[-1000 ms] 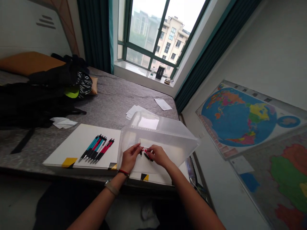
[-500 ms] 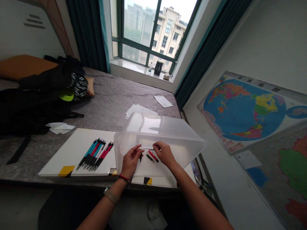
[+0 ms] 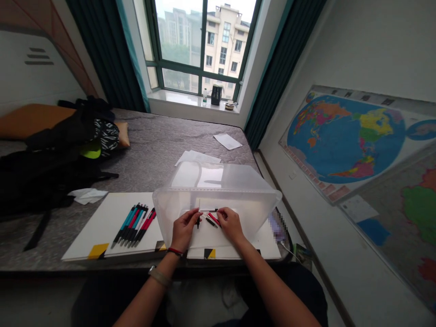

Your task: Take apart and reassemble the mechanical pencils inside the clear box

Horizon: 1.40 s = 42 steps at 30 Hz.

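Note:
My left hand (image 3: pixel 184 229) pinches a small dark pen part (image 3: pixel 198 223) between thumb and fingers, and a thin light rod (image 3: pixel 199 204) stands up from it. My right hand (image 3: pixel 232 225) is closed at the fingertips, beside the black end of a slim white rod (image 3: pixel 208 210); whether it grips that rod is unclear. Below the hands lie a red pen barrel piece (image 3: pixel 214 219) and a black pen piece (image 3: pixel 211 221). Both hands are inside the opening of a translucent plastic box (image 3: pixel 218 190) tipped on its side.
To the left, several turquoise, red and white pens (image 3: pixel 134 225) lie in a row on a white board (image 3: pixel 88 227). Paper sheets (image 3: pixel 197 157) lie behind the box. A crumpled tissue (image 3: pixel 87 195) and a black bag (image 3: pixel 44 163) are on the mattress (image 3: pixel 153 136).
The view has shifted a little. My right hand has come lower and nearer the pen pieces, by the white rod's black end. My left hand still pinches the dark pen part.

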Tool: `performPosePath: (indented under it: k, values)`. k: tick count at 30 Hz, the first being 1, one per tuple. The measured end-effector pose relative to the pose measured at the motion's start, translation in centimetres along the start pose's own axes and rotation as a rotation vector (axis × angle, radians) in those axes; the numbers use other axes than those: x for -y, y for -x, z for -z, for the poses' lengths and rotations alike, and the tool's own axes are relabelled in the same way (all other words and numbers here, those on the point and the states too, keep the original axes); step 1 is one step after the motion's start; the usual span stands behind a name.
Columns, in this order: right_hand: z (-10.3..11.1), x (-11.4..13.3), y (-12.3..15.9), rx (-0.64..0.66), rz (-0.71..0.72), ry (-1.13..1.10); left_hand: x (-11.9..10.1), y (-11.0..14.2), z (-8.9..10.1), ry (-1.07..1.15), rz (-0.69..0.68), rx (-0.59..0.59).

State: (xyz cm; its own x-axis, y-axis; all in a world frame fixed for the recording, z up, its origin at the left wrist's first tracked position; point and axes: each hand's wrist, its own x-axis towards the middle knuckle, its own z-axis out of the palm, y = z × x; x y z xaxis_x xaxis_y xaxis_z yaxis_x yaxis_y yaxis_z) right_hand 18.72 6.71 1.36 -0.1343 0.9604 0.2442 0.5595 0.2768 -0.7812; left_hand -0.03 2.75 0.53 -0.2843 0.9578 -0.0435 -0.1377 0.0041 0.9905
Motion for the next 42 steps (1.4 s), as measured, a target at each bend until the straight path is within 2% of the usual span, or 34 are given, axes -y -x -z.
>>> performPosePath:
  k: [6,11,16,19,23,28,35,42]
  values:
    - [0.0,-0.3,0.0,-0.086,-0.035,-0.076,0.3,-0.1,0.0,0.088,0.018,-0.014]
    - [0.2,-1.0,0.0,-0.178,-0.067,-0.163,0.9,-0.3,0.0,0.066,0.030,-0.054]
    - [0.4,-1.3,0.4,-0.290,-0.135,-0.411,1.4,-0.6,0.1,0.005,0.020,-0.075]
    - [0.5,-0.9,0.7,-0.364,-0.109,-0.503,1.6,-0.7,0.2,0.000,0.027,-0.083]
    - [1.0,-0.6,1.0,-0.409,-0.043,-0.435,1.8,-0.7,0.4,0.033,0.034,-0.063]
    - [1.1,-0.7,0.9,-0.392,-0.030,-0.432,1.3,-0.6,0.2,0.107,0.043,-0.064]
    - [0.3,-1.5,0.3,-0.404,-0.007,-0.328,0.7,-0.5,0.2,0.251,0.059,0.020]
    - [-0.1,-2.2,0.1,-0.392,0.004,-0.213,0.2,-0.2,-0.1,0.210,0.050,-0.012]
